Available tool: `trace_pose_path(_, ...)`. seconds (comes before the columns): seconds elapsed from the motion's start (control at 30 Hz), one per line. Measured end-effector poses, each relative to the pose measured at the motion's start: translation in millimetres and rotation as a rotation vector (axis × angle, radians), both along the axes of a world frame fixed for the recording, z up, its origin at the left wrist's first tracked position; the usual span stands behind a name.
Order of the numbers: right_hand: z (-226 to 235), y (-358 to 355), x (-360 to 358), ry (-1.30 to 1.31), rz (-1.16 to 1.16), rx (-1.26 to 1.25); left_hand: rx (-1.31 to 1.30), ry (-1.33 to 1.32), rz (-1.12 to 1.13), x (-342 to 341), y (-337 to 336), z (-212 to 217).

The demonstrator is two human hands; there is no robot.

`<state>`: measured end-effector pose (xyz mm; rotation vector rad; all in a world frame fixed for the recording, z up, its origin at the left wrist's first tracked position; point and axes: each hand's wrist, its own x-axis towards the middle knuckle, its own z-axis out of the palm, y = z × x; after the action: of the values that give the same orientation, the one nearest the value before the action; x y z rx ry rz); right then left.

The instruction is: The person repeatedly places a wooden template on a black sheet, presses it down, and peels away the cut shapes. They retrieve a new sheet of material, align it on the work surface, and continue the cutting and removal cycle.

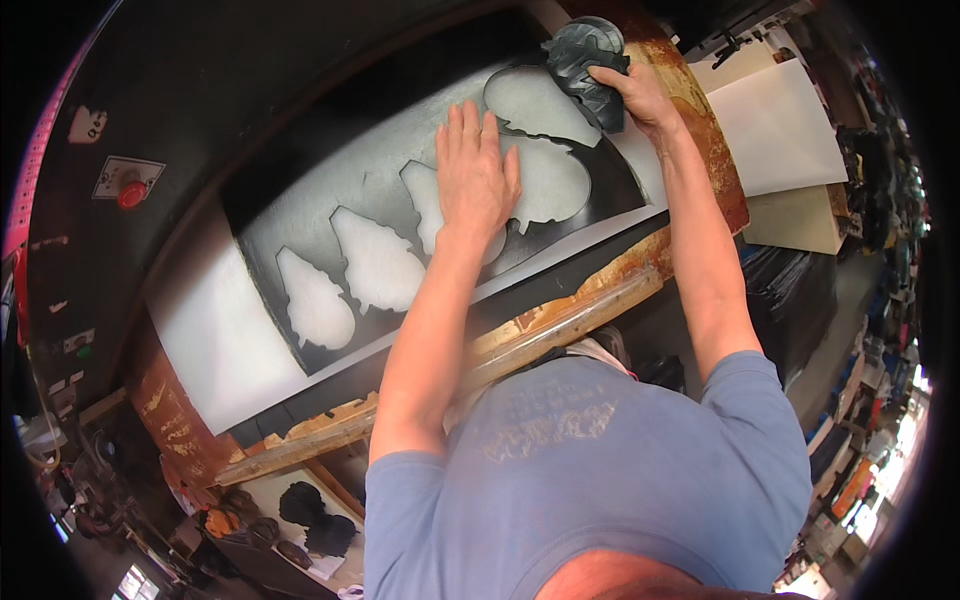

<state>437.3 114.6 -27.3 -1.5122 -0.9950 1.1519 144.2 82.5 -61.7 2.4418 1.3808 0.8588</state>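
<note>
A black sheet (pixel 300 215) with several shoe-sole-shaped cut-outs lies on a pale work surface (pixel 215 340). My left hand (pixel 474 168) rests flat on the sheet, fingers apart, between two cut-outs. My right hand (pixel 636 92) grips a stack of black sole-shaped cut pieces (pixel 588 55) at the sheet's far right end, lifted just above the last cut-out (pixel 535 100).
A rusty metal bench edge (pixel 560 315) runs below the sheet. A panel with a red round button (pixel 131 192) sits at the left. White and cream boards (pixel 775 130) lie at the right. More dark cut pieces (pixel 310 510) sit low down at the left.
</note>
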Motion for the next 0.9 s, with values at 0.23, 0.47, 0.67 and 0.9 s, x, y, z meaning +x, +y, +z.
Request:
trace_pose_path(0.23, 13.8, 14.4, 4.8, -0.029, 0.081, -0.03, -0.018, -0.021, 0.002, -1.1, -0.9, 5.4)
trace_pose_path(0.47, 24.2, 20.6, -12.0, -0.48, 0.178, 0.022, 0.025, -0.119, -0.126, 28.5, 46.9, 5.3)
trace_pose_path(0.67, 10.3, -9.7, -18.7, -0.522, -0.038, 0.197, 0.11, 0.092, -0.123, 44.9, 66.9, -4.8)
trace_pose_path(0.9, 3.4, -52.2, -7.2, -0.09, -0.324, 0.476, 0.126, 0.089, -0.088, 44.2, 64.2, -7.9)
